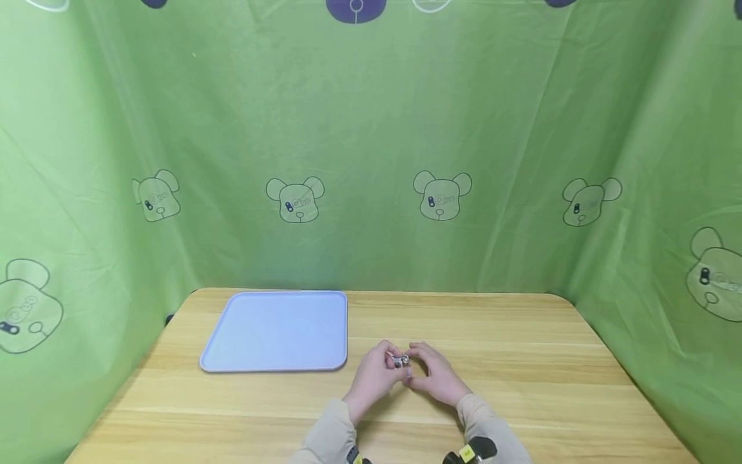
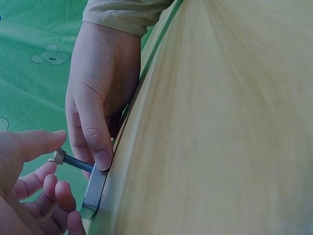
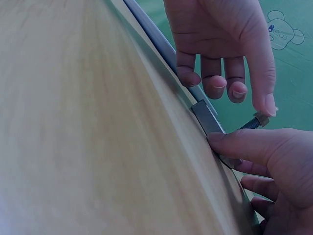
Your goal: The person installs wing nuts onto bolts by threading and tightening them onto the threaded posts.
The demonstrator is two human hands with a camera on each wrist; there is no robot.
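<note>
In the head view, both hands meet low over the table around a small metal piece. My left hand [image 1: 373, 374] pinches a short grey metal bar [image 2: 95, 191], its thumb pressed on the bar's face. A dark threaded bolt [image 2: 77, 163] sticks out from the bar. At the bolt's outer end sits a brass-coloured nut [image 3: 261, 118]. My right hand [image 1: 436, 377] has its thumb and forefinger at this nut, one on either side in the left wrist view. The right hand's other fingers [image 3: 215, 85] are loosely bent, away from the bar.
A pale blue tray [image 1: 278, 332] lies flat on the wooden table [image 1: 522, 361], left of the hands. Green curtains [image 1: 371, 129] with bear prints hang behind the table and along both sides.
</note>
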